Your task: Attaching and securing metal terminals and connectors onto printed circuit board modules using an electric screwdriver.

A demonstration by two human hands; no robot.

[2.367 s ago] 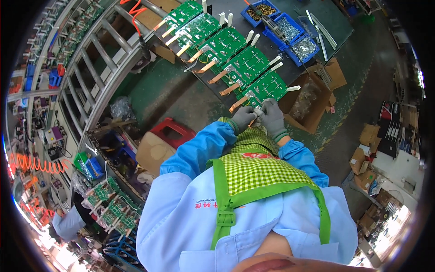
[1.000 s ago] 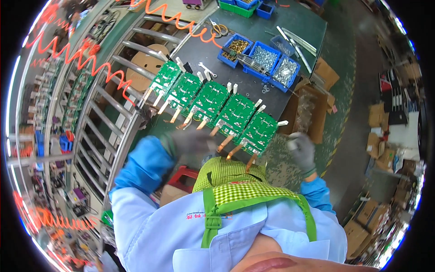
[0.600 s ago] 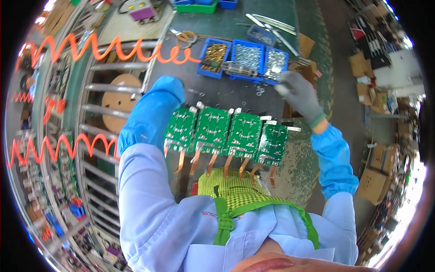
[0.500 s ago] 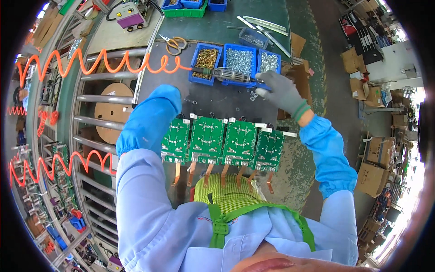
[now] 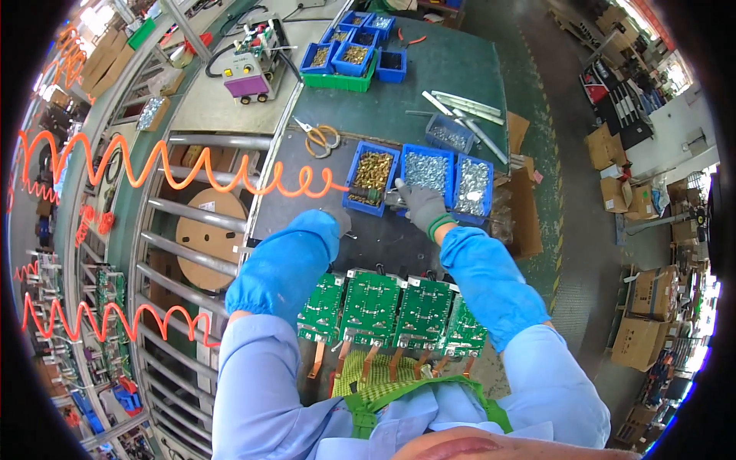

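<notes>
My right hand [image 5: 424, 205], in a grey glove with a green cuff, is closed on a metal-bodied air screwdriver [image 5: 393, 198]. The tool lies in front of the brass screw bin [image 5: 372, 172] and the bin of silver hardware [image 5: 426, 167]; my hand covers much of it. An orange coiled hose [image 5: 291, 186] runs to its left end. My left hand [image 5: 343, 222] hangs over the dark worktop, its fingers mostly hidden beyond the blue sleeve. Below both hands stands a row of green circuit boards [image 5: 369, 305], with copper strips [image 5: 371, 359] sticking out toward me.
A third blue bin [image 5: 473, 186] of silver parts stands at the right. Orange-handled scissors [image 5: 319, 141] lie behind my left hand. Farther back are metal strips [image 5: 468, 110], a green tray [image 5: 337, 80] with small bins, and a purple-and-white machine [image 5: 249, 75]. Rollers [image 5: 195, 215] run at left.
My right hand has moved left and toward me, to a grip nearer the hose end of the screwdriver. The view has shifted, showing more of the far bench.
</notes>
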